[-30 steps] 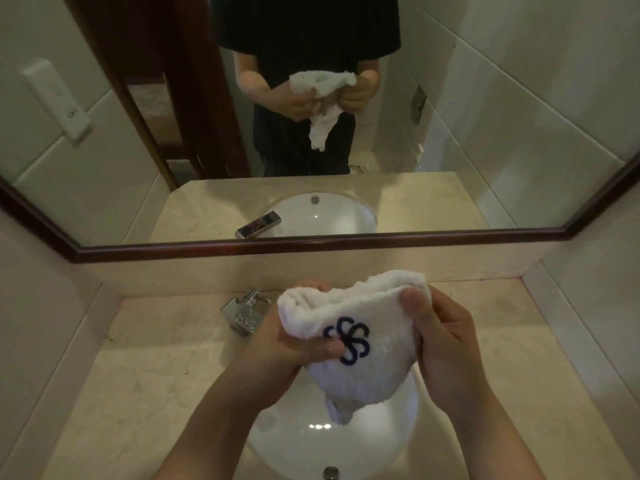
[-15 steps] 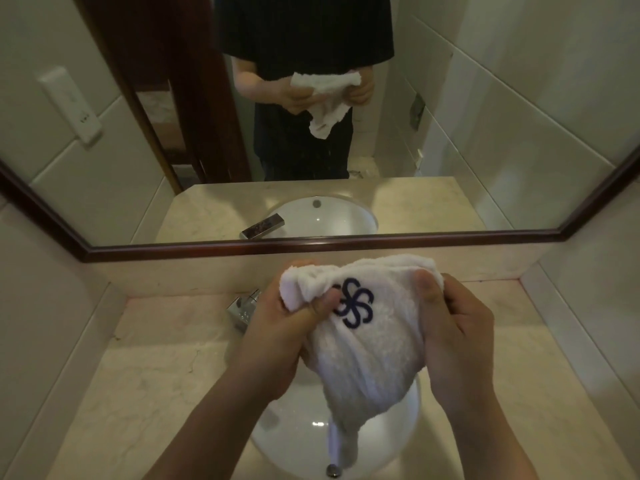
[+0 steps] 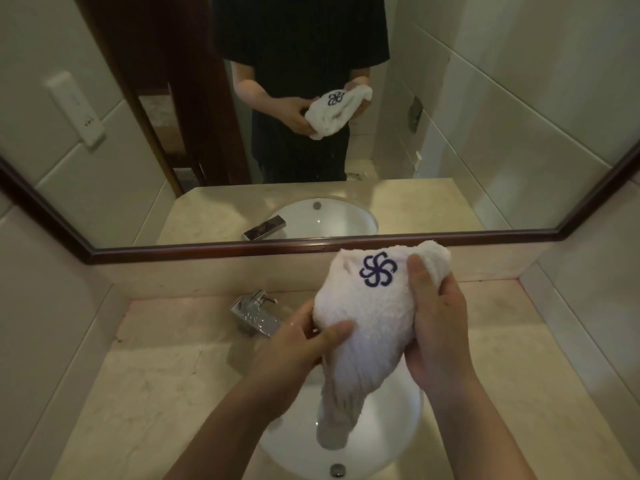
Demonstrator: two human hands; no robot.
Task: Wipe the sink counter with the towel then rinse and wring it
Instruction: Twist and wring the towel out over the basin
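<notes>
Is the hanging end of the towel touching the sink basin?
Cannot tell. In the head view the towel, held by the left hand and right hand, hangs over the sink basin; its tip overlaps the bowl, with no visible gap or contact.

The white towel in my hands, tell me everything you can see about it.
The towel is white terry cloth with a dark blue pinwheel logo near its top. It is bunched lengthwise and hangs over the sink basin, its lower end twisted and looking wet. The left hand grips its middle, the right hand its upper part. It also shows in the mirror.
</notes>
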